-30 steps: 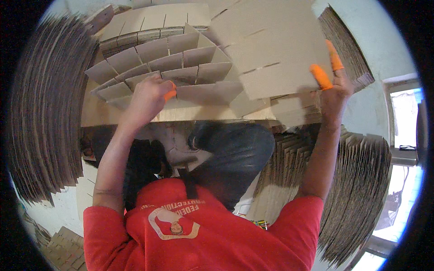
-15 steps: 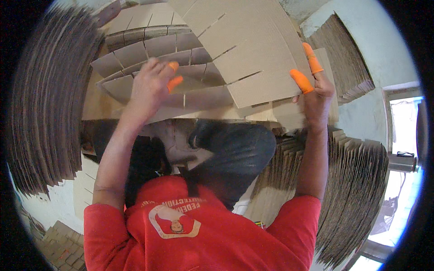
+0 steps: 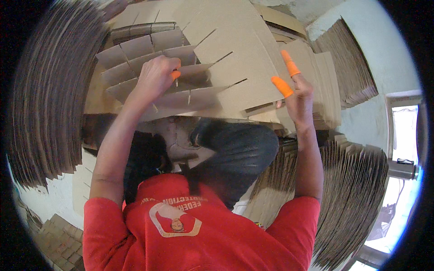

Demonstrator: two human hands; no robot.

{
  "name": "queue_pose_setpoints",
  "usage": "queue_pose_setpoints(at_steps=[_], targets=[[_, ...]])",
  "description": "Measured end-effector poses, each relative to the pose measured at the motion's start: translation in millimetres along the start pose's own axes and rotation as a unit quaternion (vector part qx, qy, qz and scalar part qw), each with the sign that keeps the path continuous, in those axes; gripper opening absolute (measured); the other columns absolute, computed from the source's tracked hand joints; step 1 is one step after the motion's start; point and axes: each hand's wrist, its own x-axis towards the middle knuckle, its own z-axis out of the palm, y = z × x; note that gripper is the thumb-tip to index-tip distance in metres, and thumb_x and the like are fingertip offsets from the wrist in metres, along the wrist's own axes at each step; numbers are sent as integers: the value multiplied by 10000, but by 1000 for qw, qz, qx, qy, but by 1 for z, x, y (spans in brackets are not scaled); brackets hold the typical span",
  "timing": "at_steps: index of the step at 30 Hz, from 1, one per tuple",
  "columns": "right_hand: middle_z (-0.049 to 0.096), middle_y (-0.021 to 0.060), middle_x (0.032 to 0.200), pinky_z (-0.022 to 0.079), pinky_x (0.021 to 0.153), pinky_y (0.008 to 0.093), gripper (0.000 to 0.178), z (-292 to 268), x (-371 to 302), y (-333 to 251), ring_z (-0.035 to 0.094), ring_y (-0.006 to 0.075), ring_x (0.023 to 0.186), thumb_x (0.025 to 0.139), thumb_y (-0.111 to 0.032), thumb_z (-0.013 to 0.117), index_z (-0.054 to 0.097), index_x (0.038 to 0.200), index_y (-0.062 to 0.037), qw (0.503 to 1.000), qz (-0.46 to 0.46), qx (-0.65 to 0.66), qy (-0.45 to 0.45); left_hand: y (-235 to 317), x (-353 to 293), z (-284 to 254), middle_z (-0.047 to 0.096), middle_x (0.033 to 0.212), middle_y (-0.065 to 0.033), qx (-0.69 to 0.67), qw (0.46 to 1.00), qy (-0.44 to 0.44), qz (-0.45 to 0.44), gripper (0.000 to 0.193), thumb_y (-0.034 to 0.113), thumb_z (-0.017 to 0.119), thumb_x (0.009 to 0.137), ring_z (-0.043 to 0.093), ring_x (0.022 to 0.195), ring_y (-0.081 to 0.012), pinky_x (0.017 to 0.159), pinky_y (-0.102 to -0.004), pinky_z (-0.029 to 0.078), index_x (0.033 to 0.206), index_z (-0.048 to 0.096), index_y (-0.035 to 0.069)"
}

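Observation:
A large slotted cardboard sheet slants over the bench, its slots meeting the upright strips of a cardboard divider grid. My right hand grips the sheet at its right edge, with two orange-capped digits lying on top and another fingertip showing below the edge. Over the grid, my left hand is closed, its orange-capped fingertips pinched at one of the strips. The exact spot of that pinch is partly hidden by the hand. The grid's strips stand upright and cross one another to form cells.
Tall stacks of cardboard rise at the left and lower right. More cardboard sheets lie right of the bench, beside another stack. A bundle of folded dividers sits behind the grid. My legs are below the bench edge.
The slotted sheet and my right hand have moved left and come down onto the grid. My left hand has shifted slightly right, and its fingers have closed at a strip.

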Motion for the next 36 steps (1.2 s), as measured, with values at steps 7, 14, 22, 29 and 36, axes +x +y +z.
queue_pose_setpoints(at_steps=[7, 14, 22, 29, 36], targets=[[542, 111, 1352, 476, 440, 222, 683, -7, 6, -13, 637, 120, 773, 789, 116, 556, 438, 1422, -114, 993, -77, -83, 20, -22, 4, 1, 633, 844, -132, 28, 995, -1, 95, 305, 307, 749, 742, 603, 907, -360, 746, -431, 483, 831, 638, 37], [678, 83, 1044, 474, 435, 245, 596, 2, -2, -8, 562, 94, 562, 822, 29, 643, 504, 1377, -137, 976, -125, -162, 70, -29, 47, -28, 660, 917, -163, -13, 994, -13, -104, 321, 329, 728, 783, 632, 909, -352, 753, -428, 500, 948, 698, 55], [688, 67, 1044, 445, 426, 244, 588, 13, -8, 7, 425, 59, 531, 883, -84, 640, 430, 1431, -116, 983, -81, -161, -28, -76, 85, -1, 656, 1014, -153, 111, 988, -25, -101, 331, 207, 758, 743, 628, 967, -355, 811, -453, 504, 1034, 652, 89], [666, 138, 1072, 464, 576, 261, 567, 25, 13, 14, 539, 133, 642, 870, -33, 624, 449, 1406, -87, 966, -176, -153, -114, -86, 91, 14, 652, 1065, -148, 65, 984, -58, -154, 276, 132, 735, 742, 632, 993, -344, 815, -452, 515, 988, 632, 67], [672, 120, 1024, 479, 520, 262, 591, 25, 34, -8, 534, 93, 560, 885, -45, 607, 405, 1437, -101, 956, -155, -161, -192, -84, 99, 10, 677, 925, -162, 92, 984, -63, -142, 192, 130, 688, 756, 661, 895, -355, 759, -455, 527, 922, 640, 48]])
